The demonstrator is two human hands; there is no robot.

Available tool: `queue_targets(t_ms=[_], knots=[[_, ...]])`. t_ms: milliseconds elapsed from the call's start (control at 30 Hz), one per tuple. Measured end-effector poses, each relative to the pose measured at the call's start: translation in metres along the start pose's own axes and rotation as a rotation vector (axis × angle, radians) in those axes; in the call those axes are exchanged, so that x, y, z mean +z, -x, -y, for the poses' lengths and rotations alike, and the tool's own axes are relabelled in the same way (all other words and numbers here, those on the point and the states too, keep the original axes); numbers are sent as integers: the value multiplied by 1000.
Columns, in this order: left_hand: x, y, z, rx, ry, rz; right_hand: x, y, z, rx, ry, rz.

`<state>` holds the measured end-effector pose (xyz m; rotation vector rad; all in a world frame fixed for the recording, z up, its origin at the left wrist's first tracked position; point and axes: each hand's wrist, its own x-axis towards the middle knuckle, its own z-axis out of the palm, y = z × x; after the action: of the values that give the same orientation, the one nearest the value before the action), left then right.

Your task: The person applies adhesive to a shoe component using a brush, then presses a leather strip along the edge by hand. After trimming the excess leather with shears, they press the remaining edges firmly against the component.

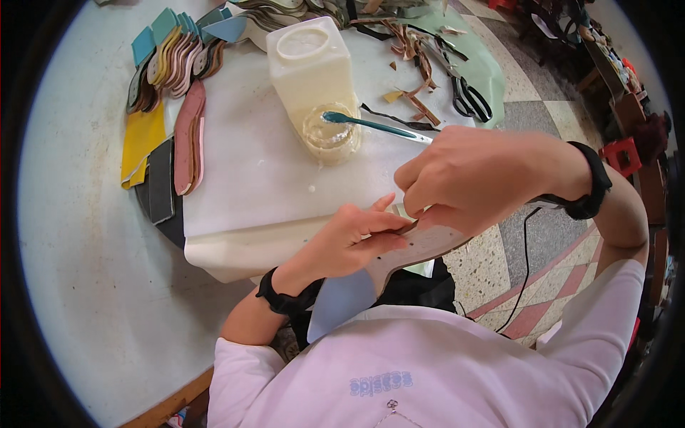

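My left hand (349, 239) grips a flat shoe-sole piece (421, 246), pale with small holes and a dark edge, held just past the table's near edge. My right hand (471, 175) pinches the same piece from above, fingertips meeting those of my left hand. Both wrists carry black bands. Beyond the hands, a teal-handled brush (371, 125) rests with its head in a round clear dish of yellowish glue (330, 134), beside a white square plastic jug (310, 60).
A white board (250, 171) covers the round pale table (85, 271). Stacked coloured insoles (175, 57) and a pink sole (189, 135) lie at the left. Black scissors (471, 96) and leather scraps (417, 64) lie on a green mat (481, 64). Tiled floor at right.
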<state>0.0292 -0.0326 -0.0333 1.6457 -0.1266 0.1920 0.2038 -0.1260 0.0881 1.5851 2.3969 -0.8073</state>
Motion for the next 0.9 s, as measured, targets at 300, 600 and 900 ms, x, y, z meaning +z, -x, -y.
queue_targets(t_ms=[300,600,900], knots=[[-18,1,-14,22,-83,127,-15,18,-14,-100,-434,-83],[-21,12,-15,27,-44,110,-7,27,-6,-183,-281,-321],[-24,18,-16,67,-36,85,-1,32,-1,-235,-159,-454]])
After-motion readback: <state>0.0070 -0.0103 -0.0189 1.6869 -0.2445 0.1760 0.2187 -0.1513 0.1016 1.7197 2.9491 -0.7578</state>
